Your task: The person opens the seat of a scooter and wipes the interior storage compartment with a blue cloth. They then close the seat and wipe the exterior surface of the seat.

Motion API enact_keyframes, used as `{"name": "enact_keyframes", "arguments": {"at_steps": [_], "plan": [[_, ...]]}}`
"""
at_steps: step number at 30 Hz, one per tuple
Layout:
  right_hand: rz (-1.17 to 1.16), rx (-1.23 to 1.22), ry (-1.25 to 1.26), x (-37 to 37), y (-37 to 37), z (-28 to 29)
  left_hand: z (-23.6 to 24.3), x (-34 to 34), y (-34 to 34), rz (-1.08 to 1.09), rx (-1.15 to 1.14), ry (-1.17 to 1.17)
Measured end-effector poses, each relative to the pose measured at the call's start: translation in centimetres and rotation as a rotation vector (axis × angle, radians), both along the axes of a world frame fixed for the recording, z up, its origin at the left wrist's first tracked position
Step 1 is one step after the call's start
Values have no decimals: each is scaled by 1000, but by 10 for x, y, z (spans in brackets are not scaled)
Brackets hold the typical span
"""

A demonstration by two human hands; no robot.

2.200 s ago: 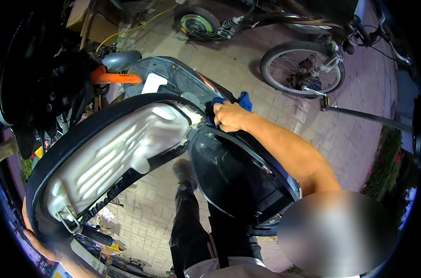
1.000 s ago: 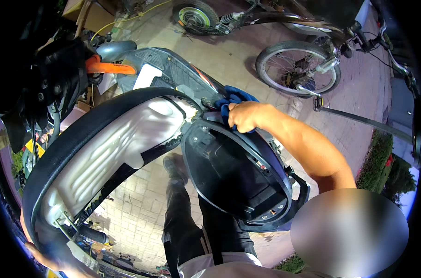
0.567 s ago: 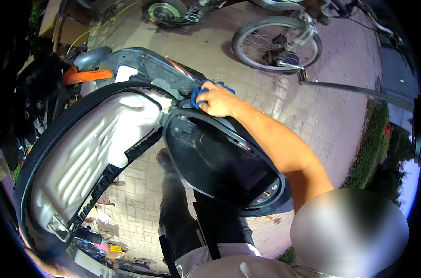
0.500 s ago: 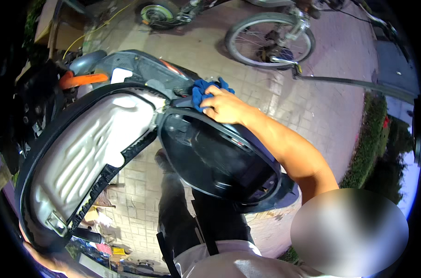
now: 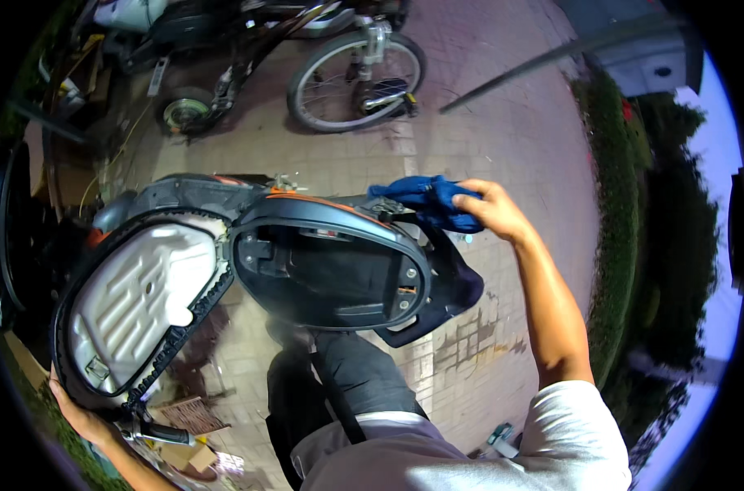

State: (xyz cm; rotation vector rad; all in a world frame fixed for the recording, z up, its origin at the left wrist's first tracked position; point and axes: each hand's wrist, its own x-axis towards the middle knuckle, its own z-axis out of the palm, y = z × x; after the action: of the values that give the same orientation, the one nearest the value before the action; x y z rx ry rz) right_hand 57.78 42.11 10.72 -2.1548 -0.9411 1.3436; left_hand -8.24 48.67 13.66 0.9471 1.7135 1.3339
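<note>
A scooter stands before me with its seat tipped up to the left, white moulded underside showing. My left hand grips the outer edge of that seat, its fingers partly hidden behind it. To the right of the hinge lies the black storage bucket, uncovered, with bolts at its right end. My right hand is closed around a bunched blue cloth, which touches or hangs just over the scooter's tail, by the far side panel.
A handlebar grip sticks out below the seat. Beyond the scooter stands a bicycle with its front wheel toward me, and another small wheel. A hedge runs along the right. Cardboard lies at lower left.
My right hand has gone with the blue cloth from near the seat hinge to the scooter's tail at the right. The view has shifted; my left hand stays at the seat edge.
</note>
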Motion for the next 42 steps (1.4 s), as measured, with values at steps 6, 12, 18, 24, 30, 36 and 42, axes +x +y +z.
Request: {"name": "enact_keyframes", "arguments": {"at_steps": [6, 12, 18, 24, 30, 36, 42], "plan": [[-484, 463, -40, 3, -124, 99, -1, -16, 2, -179, -31, 90], [-260, 373, -164, -46, -114, -12, 10, 4, 4, -272, -1, -59], [203, 416, -298, -85, -82, -98, 10, -4, 6, -218, 2, 144], [9, 264, -368, -106, -166, -100, -7, -51, 11, -183, -19, 235], [-386, 289, -190, -138, -206, -111, 1, -11, 7, -286, 10, 32], [55, 482, -357, -94, -91, -102, 0, -14, 9, -251, 73, 358], [-55, 369, -381, -108, -120, -115, -3, -37, 15, -222, 30, 303]]}}
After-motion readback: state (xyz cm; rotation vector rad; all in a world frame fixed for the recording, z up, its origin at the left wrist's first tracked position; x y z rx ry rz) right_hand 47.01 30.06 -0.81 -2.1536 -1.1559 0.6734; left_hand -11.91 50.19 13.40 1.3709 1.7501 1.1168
